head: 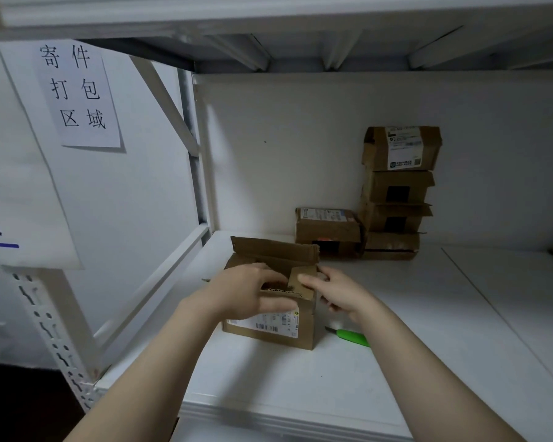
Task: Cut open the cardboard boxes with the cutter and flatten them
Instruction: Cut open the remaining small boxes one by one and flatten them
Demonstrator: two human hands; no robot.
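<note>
Brown cardboard box (304, 328) stands near the left edge of the white shelf board (300, 384) with its top flaps raised and a shipping label on its near face. The left hand (253, 291) grips its near wall, fingers curled over the rim and thumb on the label side, while the right hand (339, 293) pinches the small right-side flap. Just right of the box the green cutter (351, 336) lies flat on the board, touched by neither hand, and at the back edge a stack of four boxes (396, 193) stands with a single box (328, 231) just beside it.
</note>
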